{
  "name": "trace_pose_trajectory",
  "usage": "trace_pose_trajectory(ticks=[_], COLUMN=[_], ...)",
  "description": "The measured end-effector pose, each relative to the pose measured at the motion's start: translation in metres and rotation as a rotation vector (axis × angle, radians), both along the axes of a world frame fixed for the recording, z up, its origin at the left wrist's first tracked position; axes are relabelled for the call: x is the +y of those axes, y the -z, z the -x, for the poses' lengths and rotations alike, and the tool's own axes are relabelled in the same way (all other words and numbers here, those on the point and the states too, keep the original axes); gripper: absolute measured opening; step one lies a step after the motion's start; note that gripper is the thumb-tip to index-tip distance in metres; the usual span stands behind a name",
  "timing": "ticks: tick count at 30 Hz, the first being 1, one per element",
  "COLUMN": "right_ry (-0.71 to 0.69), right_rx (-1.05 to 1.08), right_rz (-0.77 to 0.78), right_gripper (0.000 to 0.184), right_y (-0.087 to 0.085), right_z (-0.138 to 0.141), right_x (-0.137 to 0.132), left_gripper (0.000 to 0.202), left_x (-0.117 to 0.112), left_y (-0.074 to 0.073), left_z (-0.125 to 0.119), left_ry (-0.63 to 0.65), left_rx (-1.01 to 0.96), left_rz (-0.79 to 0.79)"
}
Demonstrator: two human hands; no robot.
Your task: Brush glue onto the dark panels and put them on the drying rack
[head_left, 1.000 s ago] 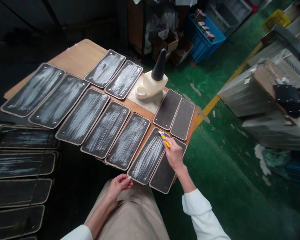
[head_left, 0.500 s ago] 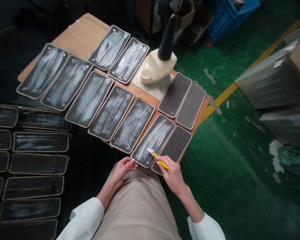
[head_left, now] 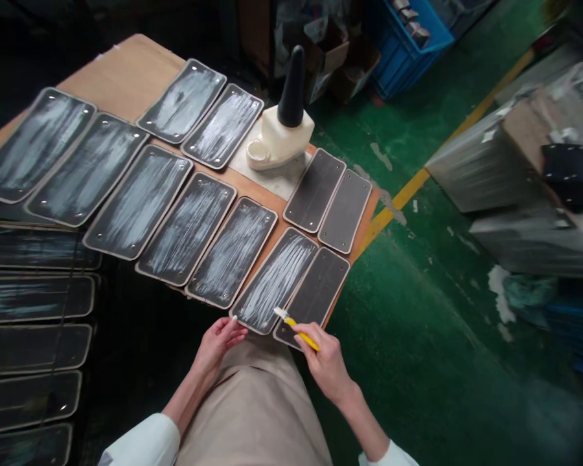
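Note:
My right hand [head_left: 324, 362] grips a small brush [head_left: 301, 331] by its yellow handle. The brush's pale tip is over the lower right part of a dark rectangular panel [head_left: 276, 278] streaked with white. At that panel's near left corner, my left hand [head_left: 219, 343] pinches the edge between thumb and fingers. Just right of it lies a plain dark panel [head_left: 315, 294], partly behind my right hand. More white-streaked panels, such as this one [head_left: 233, 249], lie in a row to the left. All have light rims and small holes near the ends.
A cream plastic bottle [head_left: 284, 136] with a black cone top stands on a pale sheet on the brown board [head_left: 126, 65]. Dark panels lie on a rack [head_left: 29, 349] at lower left. A blue crate [head_left: 403, 58] and cartons stand behind; grey boxes [head_left: 505, 168] are at right.
The view has shifted, so the board and panels appear farther left and slightly lower. The brush tip has moved a little toward the streaked panel's near right edge. My left hand stays at its corner.

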State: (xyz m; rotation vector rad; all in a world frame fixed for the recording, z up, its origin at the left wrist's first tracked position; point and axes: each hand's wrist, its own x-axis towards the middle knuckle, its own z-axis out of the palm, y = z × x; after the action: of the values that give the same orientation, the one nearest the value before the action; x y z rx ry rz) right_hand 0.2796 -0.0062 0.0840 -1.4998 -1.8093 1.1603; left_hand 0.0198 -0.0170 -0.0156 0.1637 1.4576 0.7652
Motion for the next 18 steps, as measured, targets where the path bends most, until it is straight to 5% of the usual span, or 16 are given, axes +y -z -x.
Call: trace_pose_trajectory(ticks=[5, 8, 13, 18], right_ry=[0.268, 0.318, 0.251, 0.071], right_rx=[-0.165, -0.243, -0.322, -0.35], right_rz=[-0.146, -0.242, -0.309, -0.21], right_gripper=[0.02, 0.02, 0.022, 0.023], right_y=[0.009, 0.02, 0.038, 0.046], right_z=[-0.068, -0.098, -0.119, -0.112], right_x=[0.033, 0.053, 0.075, 0.036], left_gripper=[0.046, 0.042, 0.041, 0.032], left_x=[-0.016, -0.022, -0.028, -0.042], left_y=[0.003, 0.01, 0.026, 0.03], left_z=[-0.032, -0.064, -0.102, -0.118], left_ry=[0.322, 0.409, 0.316, 0.161], left_rx=[-0.081, -0.192, -0.177, -0.198], left_rz=[0.103, 0.126, 0.175, 0.156])
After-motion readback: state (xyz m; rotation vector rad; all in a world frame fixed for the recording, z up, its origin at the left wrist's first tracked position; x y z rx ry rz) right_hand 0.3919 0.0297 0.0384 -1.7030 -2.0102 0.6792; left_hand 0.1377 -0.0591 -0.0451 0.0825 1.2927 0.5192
